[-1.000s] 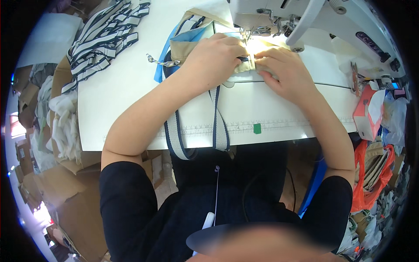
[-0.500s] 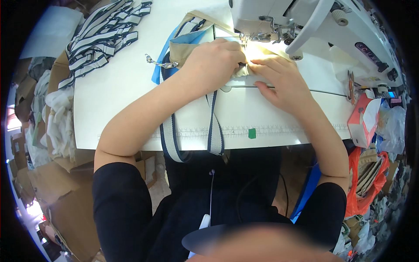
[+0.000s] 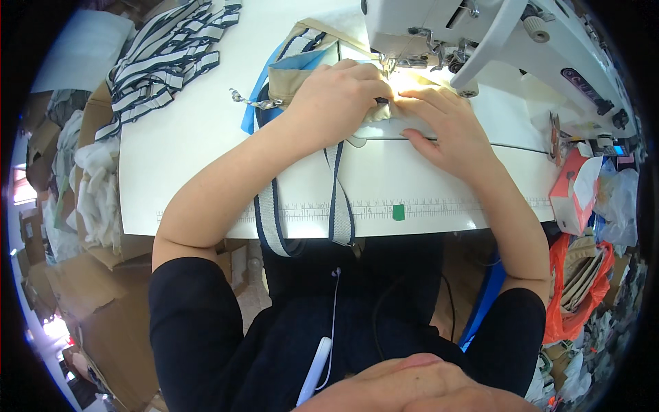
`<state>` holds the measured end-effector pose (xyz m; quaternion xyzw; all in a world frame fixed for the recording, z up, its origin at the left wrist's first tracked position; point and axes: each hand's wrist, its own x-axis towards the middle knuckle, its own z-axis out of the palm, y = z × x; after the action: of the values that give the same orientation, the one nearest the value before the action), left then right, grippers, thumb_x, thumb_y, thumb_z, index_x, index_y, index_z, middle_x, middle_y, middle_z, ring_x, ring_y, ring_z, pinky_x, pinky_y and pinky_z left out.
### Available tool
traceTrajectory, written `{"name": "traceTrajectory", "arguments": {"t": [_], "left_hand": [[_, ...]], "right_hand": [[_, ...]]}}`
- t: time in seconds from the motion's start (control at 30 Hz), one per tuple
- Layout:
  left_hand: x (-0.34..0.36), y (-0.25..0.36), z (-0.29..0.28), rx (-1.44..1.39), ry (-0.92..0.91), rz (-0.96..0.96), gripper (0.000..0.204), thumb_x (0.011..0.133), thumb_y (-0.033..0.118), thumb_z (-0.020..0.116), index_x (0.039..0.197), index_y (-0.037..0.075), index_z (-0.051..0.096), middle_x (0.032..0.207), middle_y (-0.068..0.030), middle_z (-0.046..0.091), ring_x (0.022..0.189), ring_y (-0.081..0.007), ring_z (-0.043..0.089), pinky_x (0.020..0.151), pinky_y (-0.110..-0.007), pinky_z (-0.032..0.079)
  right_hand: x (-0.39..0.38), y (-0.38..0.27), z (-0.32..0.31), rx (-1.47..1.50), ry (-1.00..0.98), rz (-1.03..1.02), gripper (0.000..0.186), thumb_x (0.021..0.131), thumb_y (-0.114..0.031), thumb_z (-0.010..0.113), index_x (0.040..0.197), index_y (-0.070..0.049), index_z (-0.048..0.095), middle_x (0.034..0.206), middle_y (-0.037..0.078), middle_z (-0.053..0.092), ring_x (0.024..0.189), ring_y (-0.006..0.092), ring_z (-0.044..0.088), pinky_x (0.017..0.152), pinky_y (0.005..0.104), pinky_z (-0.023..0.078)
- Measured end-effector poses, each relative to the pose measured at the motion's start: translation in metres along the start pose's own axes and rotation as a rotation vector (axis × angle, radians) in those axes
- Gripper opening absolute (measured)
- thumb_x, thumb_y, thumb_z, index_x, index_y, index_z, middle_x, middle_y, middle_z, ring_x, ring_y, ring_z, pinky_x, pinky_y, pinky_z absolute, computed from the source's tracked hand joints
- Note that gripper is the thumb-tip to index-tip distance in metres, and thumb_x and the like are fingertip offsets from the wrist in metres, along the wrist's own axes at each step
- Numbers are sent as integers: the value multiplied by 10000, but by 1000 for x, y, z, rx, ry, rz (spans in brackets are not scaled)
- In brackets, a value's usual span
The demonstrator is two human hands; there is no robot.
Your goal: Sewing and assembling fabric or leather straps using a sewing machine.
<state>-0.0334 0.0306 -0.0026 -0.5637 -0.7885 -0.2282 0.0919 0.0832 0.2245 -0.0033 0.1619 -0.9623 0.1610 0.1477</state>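
A beige fabric bag piece (image 3: 287, 82) with a blue lining (image 3: 300, 62) lies on the white table, partly under the presser foot of a white sewing machine (image 3: 412, 31). My left hand (image 3: 343, 93) is closed on the fabric just left of the needle area; its fingertips are partly hidden. Beside the needle on the right, my right hand (image 3: 443, 127) lies with fingers stretched over the cloth. A white-and-navy strap (image 3: 340, 206) loops from the piece over the table's front edge. A braided cord (image 3: 257, 103) sticks out at its left.
A pile of striped straps (image 3: 161, 65) lies at the table's far left. Cardboard boxes (image 3: 103, 316) and white cloth (image 3: 97, 192) stand beyond the left edge. On the right are a pink box (image 3: 568, 196), scissors (image 3: 555, 134) and a red plastic bag (image 3: 570, 323).
The view has shifted slightly. Both hands keep nearly the same places at the machine, and no grip has visibly changed.
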Motion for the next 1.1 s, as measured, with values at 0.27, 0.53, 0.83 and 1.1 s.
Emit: {"name": "traceTrajectory", "arguments": {"t": [0.27,0.53,0.83,1.1], "left_hand": [[-1,-3,4,-30,30,9,159,787,55,674,941,73,707,951,-43,632,960,-254,608,833,-368,482],[-2,-3,4,-21,63,4,93,799,78,665,879,44,698,901,-61,623,918,-262,610,794,-372,491],[-1,-4,6,-17,90,15,96,794,72,668,883,44,692,894,-62,626,902,-264,612,780,-377,496],[-3,-3,7,8,77,-16,95,794,74,670,883,46,690,915,-65,639,930,-256,618,804,-371,500]], "right_hand": [[-2,-1,1,-61,-3,-29,335,810,-221,692,1132,-139,650,1195,13,593,1047,208,572,892,380,431],[-2,-6,3,-86,23,-57,380,782,-208,700,1146,-119,636,1164,-7,607,1058,189,562,867,373,445],[1,-5,1,-55,20,-48,381,769,-203,710,1133,-120,637,1139,11,617,1046,202,575,880,379,442],[0,-5,1,-58,18,-24,380,778,-221,710,1142,-133,640,1147,10,620,1047,202,581,879,385,434]]}}
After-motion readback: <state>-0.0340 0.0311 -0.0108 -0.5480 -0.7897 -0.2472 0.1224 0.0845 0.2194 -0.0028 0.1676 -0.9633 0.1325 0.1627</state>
